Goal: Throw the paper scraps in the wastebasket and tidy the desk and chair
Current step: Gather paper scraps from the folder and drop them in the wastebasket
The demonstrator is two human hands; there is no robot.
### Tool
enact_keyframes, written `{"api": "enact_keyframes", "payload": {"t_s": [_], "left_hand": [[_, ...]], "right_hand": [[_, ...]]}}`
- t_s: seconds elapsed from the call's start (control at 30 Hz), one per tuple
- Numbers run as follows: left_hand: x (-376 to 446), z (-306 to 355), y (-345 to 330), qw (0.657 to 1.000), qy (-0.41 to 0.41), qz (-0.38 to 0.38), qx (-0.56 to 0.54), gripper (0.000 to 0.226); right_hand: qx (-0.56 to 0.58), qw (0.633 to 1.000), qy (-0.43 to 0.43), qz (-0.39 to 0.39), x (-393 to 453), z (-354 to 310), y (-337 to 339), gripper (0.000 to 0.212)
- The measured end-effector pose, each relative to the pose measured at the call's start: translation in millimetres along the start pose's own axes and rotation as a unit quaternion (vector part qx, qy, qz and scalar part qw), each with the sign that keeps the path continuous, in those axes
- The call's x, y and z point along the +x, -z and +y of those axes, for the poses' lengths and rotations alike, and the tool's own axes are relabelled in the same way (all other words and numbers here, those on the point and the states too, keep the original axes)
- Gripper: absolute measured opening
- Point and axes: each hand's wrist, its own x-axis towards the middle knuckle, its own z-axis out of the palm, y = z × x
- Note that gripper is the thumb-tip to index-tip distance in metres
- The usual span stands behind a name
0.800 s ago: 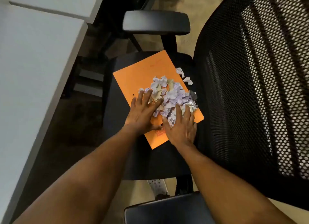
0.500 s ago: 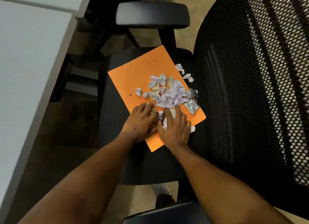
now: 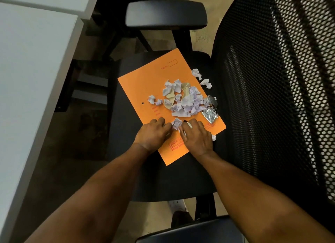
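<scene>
Both hands are curled knuckles-up on the near end of the orange folder [image 3: 145, 83], which lies flat on the black chair seat [image 3: 125, 134]. The left hand [image 3: 153, 134] and right hand [image 3: 196, 136] meet over a small clump of paper scraps, fingers pressed together around it; a white wad shows between the two hands, and how much more they enclose I cannot tell. The main heap of paper scraps [image 3: 184, 99] sits just beyond the fingertips at 12 o'clock, with crumpled foil [image 3: 210, 112] at its 3 o'clock edge and two loose scraps [image 3: 201, 77] off the folder toward 1 o'clock, beside the mesh backrest [image 3: 272, 97]. The step in hand looks like gathering a first handful. Next, I judge, the hands must cup tightly and lift without shedding bits, then find the wastebasket, which is not in view. The grey desk [image 3: 27, 79] stands at 9 o'clock.
</scene>
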Motion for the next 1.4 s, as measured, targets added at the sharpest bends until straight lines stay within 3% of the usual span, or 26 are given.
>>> {"api": "enact_keyframes", "payload": {"t_s": [0.17,0.37,0.47,0.67,0.97,1.17,1.4], "left_hand": [[-11.8,9.8,17.4,0.998,0.046,0.02,-0.044,0.026],[-47.2,35.8,45.1,0.984,0.12,0.085,-0.104,0.03],[-70.9,51.9,57.5,0.978,0.139,0.093,-0.126,0.03],[-128.4,66.1,91.5,0.959,0.21,0.126,-0.143,0.04],[-319.0,84.6,90.6,0.899,0.383,0.187,-0.103,0.024],[-487.6,137.6,49.6,0.821,0.528,0.164,-0.141,0.025],[-662.1,225.8,-14.5,0.7,0.667,0.203,-0.154,0.022]], "right_hand": [[0.077,0.996,-0.044,-0.013,-4.9,-8.3,20.8,0.014],[0.136,0.975,-0.17,0.042,-10.4,-18.4,57.3,0.014],[0.155,0.972,-0.169,0.06,-15.4,-27.9,82.7,0.013],[0.156,0.986,-0.056,0.028,-19.6,-79.7,117.5,0.01],[0.201,0.968,0.149,-0.027,-89.8,-223.9,130.7,0.02],[0.208,0.926,0.29,-0.122,-205.2,-319.8,124.3,0.016],[0.199,0.847,0.429,-0.242,-391.9,-418.6,108.1,0.015]]}}
